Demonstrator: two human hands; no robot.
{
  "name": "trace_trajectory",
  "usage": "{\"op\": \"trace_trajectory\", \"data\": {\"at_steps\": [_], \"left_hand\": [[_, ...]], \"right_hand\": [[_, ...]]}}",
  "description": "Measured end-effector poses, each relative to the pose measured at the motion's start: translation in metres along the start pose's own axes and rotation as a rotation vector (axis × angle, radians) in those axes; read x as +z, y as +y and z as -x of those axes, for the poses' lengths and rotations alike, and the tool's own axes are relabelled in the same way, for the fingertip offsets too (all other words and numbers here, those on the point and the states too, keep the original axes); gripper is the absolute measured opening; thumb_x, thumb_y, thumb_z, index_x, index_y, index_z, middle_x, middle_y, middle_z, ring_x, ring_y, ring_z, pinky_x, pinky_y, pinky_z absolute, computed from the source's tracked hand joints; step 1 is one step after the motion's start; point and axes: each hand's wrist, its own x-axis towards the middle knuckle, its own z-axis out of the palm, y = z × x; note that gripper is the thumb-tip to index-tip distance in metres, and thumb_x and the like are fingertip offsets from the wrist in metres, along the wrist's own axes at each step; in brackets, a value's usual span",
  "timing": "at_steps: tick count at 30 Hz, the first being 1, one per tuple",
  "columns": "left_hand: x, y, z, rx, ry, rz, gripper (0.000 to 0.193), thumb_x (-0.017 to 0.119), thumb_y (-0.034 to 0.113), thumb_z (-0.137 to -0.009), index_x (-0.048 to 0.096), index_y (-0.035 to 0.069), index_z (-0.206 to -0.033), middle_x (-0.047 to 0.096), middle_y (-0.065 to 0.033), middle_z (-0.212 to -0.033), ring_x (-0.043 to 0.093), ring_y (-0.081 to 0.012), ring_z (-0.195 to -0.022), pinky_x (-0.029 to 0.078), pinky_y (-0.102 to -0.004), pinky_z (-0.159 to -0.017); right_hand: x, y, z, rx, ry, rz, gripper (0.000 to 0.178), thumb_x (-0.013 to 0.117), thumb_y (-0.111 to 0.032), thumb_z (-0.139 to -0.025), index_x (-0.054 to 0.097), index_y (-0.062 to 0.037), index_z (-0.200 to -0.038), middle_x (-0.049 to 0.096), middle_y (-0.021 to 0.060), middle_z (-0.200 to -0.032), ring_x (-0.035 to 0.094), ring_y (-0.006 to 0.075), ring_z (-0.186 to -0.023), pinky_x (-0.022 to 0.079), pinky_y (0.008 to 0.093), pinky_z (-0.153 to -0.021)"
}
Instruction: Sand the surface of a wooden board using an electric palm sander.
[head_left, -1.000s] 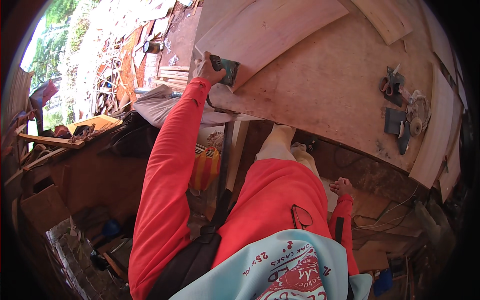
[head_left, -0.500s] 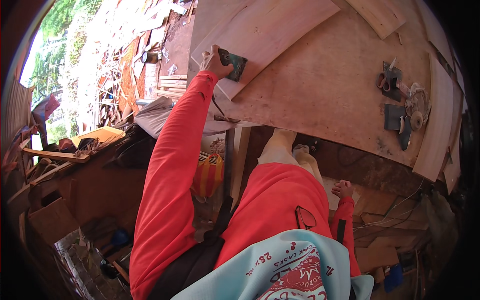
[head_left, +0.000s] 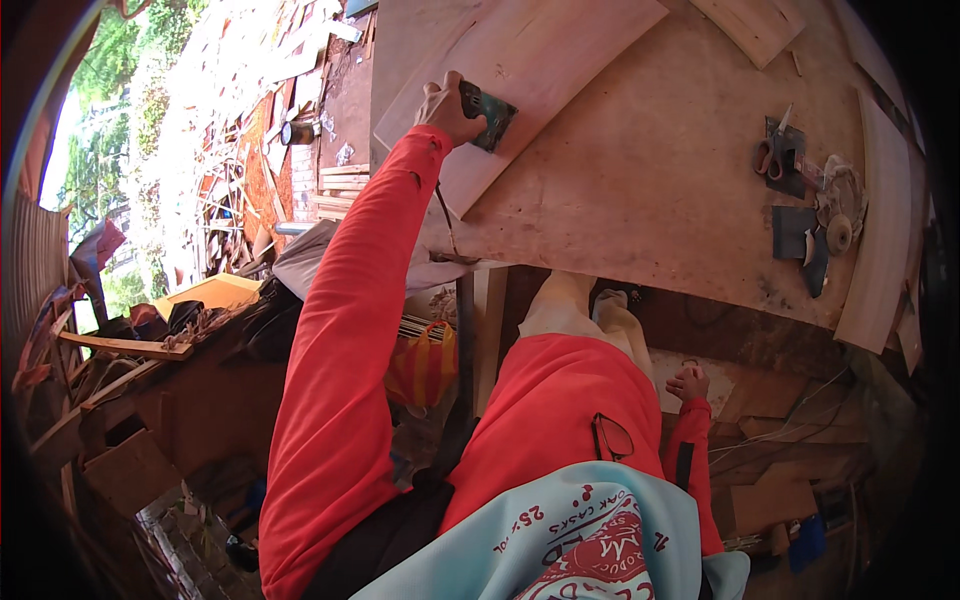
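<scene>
My left hand [head_left: 446, 108] is wrapped round a dark green power sander [head_left: 492, 118], which sits flat on a pale, wide wooden board [head_left: 570, 55]. The board lies at a slant over the left part of the workbench [head_left: 650, 190]. From the sander side a dark cord [head_left: 446, 220] runs down over the bench's near edge. My right hand [head_left: 688, 382] hangs low beside my body, away from the bench, with its fingers curled in and nothing seen in them.
Scissors [head_left: 771, 157], dark sanding sheets [head_left: 790, 232] and a tape roll [head_left: 837, 234] lie at the bench's right. More boards [head_left: 880, 230] line that side. A striped red-yellow bag [head_left: 422, 370] hangs below. Wood scraps [head_left: 225, 200] cover the ground at left.
My left hand has slid the sander a little to the right and away from me along the board. The right hand still hangs at my side.
</scene>
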Motion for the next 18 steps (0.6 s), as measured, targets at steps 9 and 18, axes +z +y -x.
{"op": "trace_trajectory", "data": {"at_steps": [9,18], "left_hand": [[0.002,0.057,-0.050,0.083,-0.010,0.004,0.075,0.076,0.030,-0.063,0.045,0.013,-0.128,0.051,-0.0270,-0.117,0.063,-0.0488,-0.099,0.054,-0.0513,-0.086],[-0.003,0.116,-0.100,0.061,-0.047,-0.013,0.073,0.076,0.029,-0.063,0.046,0.015,-0.129,0.049,-0.0264,-0.122,0.063,-0.0487,-0.104,0.054,-0.0501,-0.090]], "right_hand": [[0.010,0.001,0.007,0.008,0.030,-0.009,0.018,0.050,-0.019,-0.098,0.049,-0.0038,-0.107,0.058,0.0137,-0.091,0.067,0.0279,-0.067,0.061,0.0414,-0.056],[0.008,0.017,0.016,0.029,0.064,-0.071,0.021,0.054,-0.020,-0.096,0.051,-0.0039,-0.109,0.059,0.0138,-0.091,0.068,0.0292,-0.069,0.061,0.0425,-0.057]]}}
